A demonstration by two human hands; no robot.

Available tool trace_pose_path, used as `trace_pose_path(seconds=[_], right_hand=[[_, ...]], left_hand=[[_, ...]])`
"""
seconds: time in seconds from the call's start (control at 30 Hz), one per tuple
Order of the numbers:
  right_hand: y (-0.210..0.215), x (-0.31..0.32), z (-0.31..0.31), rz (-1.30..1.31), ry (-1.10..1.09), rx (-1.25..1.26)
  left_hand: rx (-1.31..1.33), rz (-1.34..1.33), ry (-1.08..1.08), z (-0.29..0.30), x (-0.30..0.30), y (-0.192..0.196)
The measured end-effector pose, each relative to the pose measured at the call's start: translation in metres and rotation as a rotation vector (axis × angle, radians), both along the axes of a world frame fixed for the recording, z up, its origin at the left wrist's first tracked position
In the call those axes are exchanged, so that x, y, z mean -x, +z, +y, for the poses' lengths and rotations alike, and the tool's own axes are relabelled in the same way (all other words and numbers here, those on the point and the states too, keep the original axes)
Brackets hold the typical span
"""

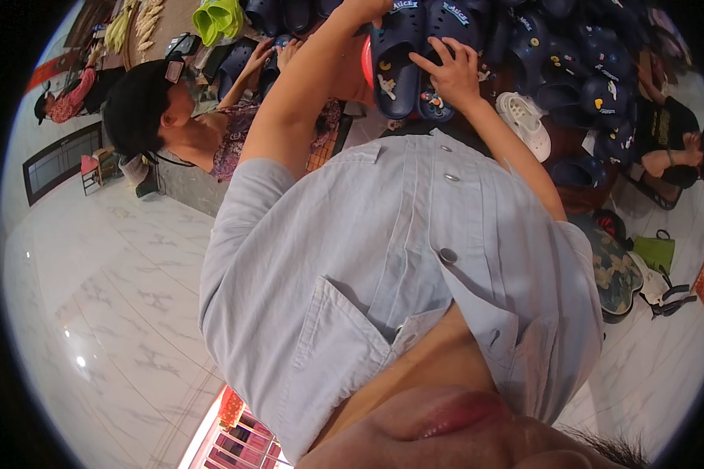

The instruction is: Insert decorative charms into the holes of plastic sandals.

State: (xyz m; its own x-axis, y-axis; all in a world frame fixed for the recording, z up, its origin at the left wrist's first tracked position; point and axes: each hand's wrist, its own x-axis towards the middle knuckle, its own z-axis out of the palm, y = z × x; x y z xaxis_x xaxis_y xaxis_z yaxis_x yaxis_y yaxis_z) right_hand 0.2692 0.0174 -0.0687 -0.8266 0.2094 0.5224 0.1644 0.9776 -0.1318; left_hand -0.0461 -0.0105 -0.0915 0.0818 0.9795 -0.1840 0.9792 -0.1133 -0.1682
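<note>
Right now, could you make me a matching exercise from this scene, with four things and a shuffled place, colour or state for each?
1. right hand
2. lime clogs
3. white clog
4. shirt

A. by the top edge, left of the middle
B. pale blue-grey
C. spread over a dark blue clog
D. beside the right forearm

Pairs: 1-C; 2-A; 3-D; 4-B
</note>
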Motion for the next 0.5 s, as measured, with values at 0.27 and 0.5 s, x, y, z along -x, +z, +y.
trace_pose_path(seconds=[0.27, 0.5], right_hand=[[-0.002, 0.000, 0.001, -0.018, -0.014, 0.017], [0.000, -0.002, 0.002, -0.059, -0.012, 0.022]], left_hand=[[-0.109, -0.049, -0.073, -0.010, -0.002, 0.002], [-0.108, 0.007, -0.232, -0.004, -0.031, 0.031]])
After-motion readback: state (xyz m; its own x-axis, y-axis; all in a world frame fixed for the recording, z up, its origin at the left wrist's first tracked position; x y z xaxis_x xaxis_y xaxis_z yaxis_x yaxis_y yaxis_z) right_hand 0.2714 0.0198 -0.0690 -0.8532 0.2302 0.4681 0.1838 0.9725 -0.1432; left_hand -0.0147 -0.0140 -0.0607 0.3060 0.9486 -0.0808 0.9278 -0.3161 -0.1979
